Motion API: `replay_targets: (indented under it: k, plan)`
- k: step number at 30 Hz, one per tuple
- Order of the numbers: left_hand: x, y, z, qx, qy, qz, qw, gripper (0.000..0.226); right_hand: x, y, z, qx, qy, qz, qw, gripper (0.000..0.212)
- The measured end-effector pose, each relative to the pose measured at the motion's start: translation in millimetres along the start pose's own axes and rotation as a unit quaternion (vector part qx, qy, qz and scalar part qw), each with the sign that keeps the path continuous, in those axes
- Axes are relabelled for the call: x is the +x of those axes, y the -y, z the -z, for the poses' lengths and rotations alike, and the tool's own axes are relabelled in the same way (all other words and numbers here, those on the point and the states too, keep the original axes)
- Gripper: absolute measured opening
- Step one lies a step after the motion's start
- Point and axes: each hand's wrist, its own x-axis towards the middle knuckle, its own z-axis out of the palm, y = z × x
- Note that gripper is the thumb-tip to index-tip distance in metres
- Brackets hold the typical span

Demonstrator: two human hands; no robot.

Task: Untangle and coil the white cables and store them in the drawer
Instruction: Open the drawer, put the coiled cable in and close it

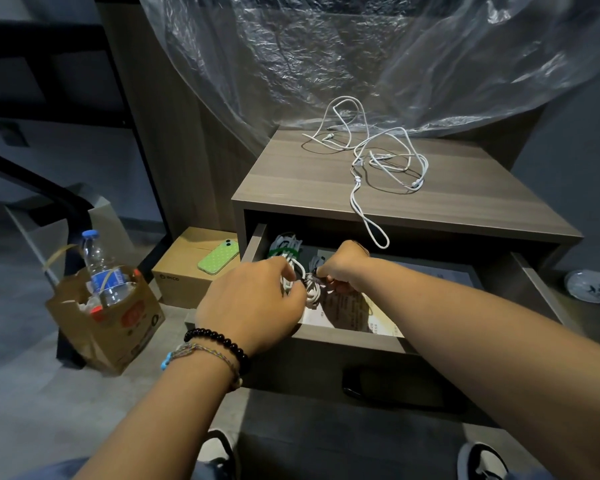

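Observation:
A tangle of white cables [374,157] lies on top of the wooden nightstand [291,174], one loop hanging over the front edge above the open drawer [347,336]. Over the drawer, my left hand [253,299] grips a coiled white cable [310,292]. My right hand [343,268] pinches a dark tie at the coil's middle. Another coiled white cable [286,245] with a green tie lies at the drawer's back left. Papers line the drawer floor.
On the floor to the left stand a cardboard box [184,271] with a green phone [219,256] on it and a paper bag [108,327] holding a water bottle [101,268]. Clear plastic sheeting [361,57] hangs behind the nightstand. A lower drawer sits shut beneath.

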Motion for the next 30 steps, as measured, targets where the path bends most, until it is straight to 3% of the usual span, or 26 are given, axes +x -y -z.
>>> replay_targets:
  k: [6, 9, 15, 21, 27, 30]
  plan:
    - [-1.3, -0.7, -0.2, -0.015, -0.049, -0.051, 0.997, 0.023, -27.6, -4.0, 23.0, -0.104, 0.003, 0.074, 0.992, 0.013]
    - [-0.1, -0.4, -2.8, -0.016, -0.081, -0.102, 0.991, 0.032, -51.8, -16.9, 39.2, -0.094, 0.005, 0.108, 0.99, 0.015]
    - [1.5, -3.8, -9.2, 0.04, -0.104, -0.253, 0.961, 0.063, -113.3, -66.1, 77.8, -0.14, -0.098, 0.229, 0.958, 0.029]
    - [13.1, -8.4, -16.6, 0.098, -0.087, -0.246, 0.961, 0.083, -118.1, -127.2, 107.8, -0.28, -0.196, 0.348, 0.873, 0.065]
    - [31.6, -13.6, -27.9, 0.153, -0.071, -0.169, 0.971, 0.087, -87.2, -124.8, 114.7, -0.357, -0.213, 0.346, 0.841, 0.092]
    - [44.2, -17.5, -32.7, 0.163, -0.066, -0.143, 0.974, 0.089, -75.9, -119.4, 119.3, -0.346, -0.216, 0.303, 0.862, 0.101]
